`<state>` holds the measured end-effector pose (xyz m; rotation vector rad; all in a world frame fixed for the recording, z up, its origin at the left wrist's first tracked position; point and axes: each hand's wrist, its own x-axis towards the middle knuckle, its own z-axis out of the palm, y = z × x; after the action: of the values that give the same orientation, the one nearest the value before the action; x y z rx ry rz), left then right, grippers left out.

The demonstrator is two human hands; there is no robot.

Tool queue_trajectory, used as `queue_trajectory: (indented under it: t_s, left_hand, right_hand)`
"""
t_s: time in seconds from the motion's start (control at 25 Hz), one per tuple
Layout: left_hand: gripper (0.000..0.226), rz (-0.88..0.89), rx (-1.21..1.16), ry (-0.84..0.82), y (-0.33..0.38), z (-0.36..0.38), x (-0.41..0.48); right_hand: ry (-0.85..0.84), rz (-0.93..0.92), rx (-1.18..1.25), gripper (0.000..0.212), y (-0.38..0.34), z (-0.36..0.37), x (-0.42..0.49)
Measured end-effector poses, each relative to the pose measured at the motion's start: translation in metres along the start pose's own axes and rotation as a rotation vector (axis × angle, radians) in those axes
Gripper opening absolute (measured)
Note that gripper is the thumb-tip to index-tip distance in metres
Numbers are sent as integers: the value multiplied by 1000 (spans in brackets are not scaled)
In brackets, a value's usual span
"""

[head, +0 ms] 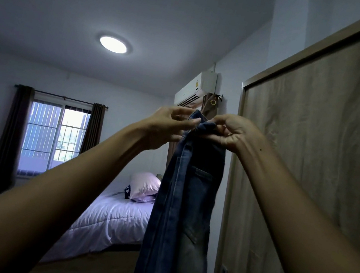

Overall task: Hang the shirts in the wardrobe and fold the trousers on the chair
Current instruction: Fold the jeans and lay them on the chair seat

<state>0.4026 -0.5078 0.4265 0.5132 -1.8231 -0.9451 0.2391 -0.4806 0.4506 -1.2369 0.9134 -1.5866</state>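
A pair of dark blue jeans [185, 198] hangs straight down in front of me, held up high at its top edge, with a back pocket facing me. My right hand [233, 132] grips the top of the jeans with curled fingers. My left hand [166, 127] pinches the same top edge from the left side, fingers extended toward the cloth. Both arms are raised and stretched forward. The wardrobe [312, 179] stands on the right, its wood-grain sliding door closed. No chair or shirts are in view.
A bed [110, 221] with a white quilt and a pink pillow [143, 186] lies ahead on the left. A window [53, 138] with dark curtains is at the far wall. An air conditioner [196, 89] is mounted above a doorway.
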Motion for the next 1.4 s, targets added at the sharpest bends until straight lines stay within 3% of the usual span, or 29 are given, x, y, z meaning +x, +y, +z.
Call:
queue_trajectory:
  t_s: [0.16,0.36,0.44,0.52,0.56,0.6,0.68,0.76,0.88,1.04,1.12,1.24,1.4]
  left_hand:
    - [54,80,248,8,0,3,-4]
    - [32,105,120,75,-13,0,-4]
    - [25,114,66,136,-19,0,-2]
    - [21,112,37,186,-23,-3,0]
    - [22,105,28,205,-23,-5,1]
    - [25,95,17,220,-24,-6,1]
    - [33,96,-23,232,-24,-9,2]
    - [33,124,-95,225,-22,-6,2]
    - [34,187,-150,284,-20,-6,0]
    - [57,190,-135,392,-24,-20,-7]
    - [51,79,-136,333,-35,-24,-16]
    - [53,-49,97,186,-59,-19,-36]
    - [56,174,500,379,-80,-18,-26]
  right_hand:
    - [-41,61,-6,13,-3,0,-7]
    - [-101,27,-32,19,-5,-13,-12]
    - [-62,-70,-76,18,-2,-20,-9]
    - [113,-312,-232,14,7,-34,1]
    - [171,-395,-329,31,13,-45,7]
    - [127,-389,-350,57,21,-57,15]
    - [-144,-166,-193,99,41,-71,23]
    - [-281,-114,-99,114,57,-73,30]
    - [-245,-296,-66,98,54,-60,30]
    - [-214,-331,-7,44,37,-39,17]
    - [-161,-359,50,25,38,-31,17]
    - [-107,-398,107,23,41,-28,19]
    - [-115,-431,-70,25,36,-37,13]
